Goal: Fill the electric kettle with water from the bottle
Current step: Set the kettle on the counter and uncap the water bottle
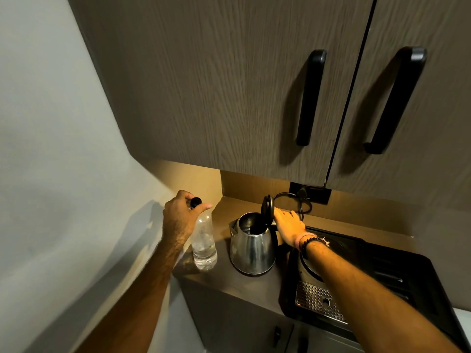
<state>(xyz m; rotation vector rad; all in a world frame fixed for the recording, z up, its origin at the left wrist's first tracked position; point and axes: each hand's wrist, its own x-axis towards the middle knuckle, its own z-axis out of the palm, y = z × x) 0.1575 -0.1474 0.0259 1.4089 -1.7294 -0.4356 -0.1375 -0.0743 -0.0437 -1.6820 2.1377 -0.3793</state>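
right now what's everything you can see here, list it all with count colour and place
kettle: 1, steel, on the counter, lid up
kettle lid: 1, black, standing open at the kettle's back
water bottle: 1, clear, upright on the counter left of the kettle
bottle cap: 1, black, at the bottle's top
counter: 1, dark brown, below the cupboards
cupboard doors: 2, grey-brown wood grain, overhead
door handles: 2, black, one on each door
wall socket: 1, black, behind the kettle, cable plugged in
drip tray grid: 1, metal, on the black appliance to the right
bracelets: pink and black beaded, right wrist
left hand: fingers at the cap
right hand: by the open lid
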